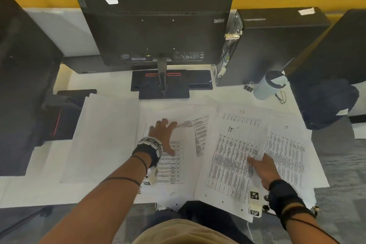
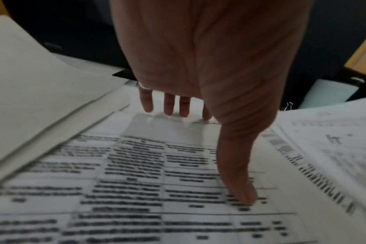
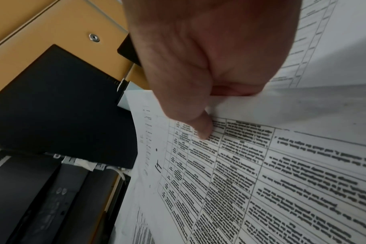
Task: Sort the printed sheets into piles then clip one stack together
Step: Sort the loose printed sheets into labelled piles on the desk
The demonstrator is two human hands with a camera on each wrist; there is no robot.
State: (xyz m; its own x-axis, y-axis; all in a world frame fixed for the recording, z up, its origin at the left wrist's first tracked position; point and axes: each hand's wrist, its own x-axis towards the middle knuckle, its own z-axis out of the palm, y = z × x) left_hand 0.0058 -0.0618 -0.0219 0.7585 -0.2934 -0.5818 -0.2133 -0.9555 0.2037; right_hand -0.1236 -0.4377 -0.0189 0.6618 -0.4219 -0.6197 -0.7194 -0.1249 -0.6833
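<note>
Left hand (image 1: 162,134) flat, fingers spread, pressing middle sheet (image 1: 172,166). Right hand (image 1: 263,168) pinching edge of IT sheet (image 1: 231,162), thumb on top, sheet lifted off right pile (image 1: 287,154). Hands well apart.

Risk: loose overlapping sheets sliding off near desk edge, or two sheets lifting together; piles mixing.

IT sheet: long axis toward monitor (image 1: 154,22), header at far end. Binder clip (image 1: 248,86) untouched, beside cup (image 1: 269,85).

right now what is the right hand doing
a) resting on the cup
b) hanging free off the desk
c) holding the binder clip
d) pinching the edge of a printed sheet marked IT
d: the right hand pinches the printed sheet, thumb on top in the right wrist view; the binder clip lies untouched by the cup.
</note>
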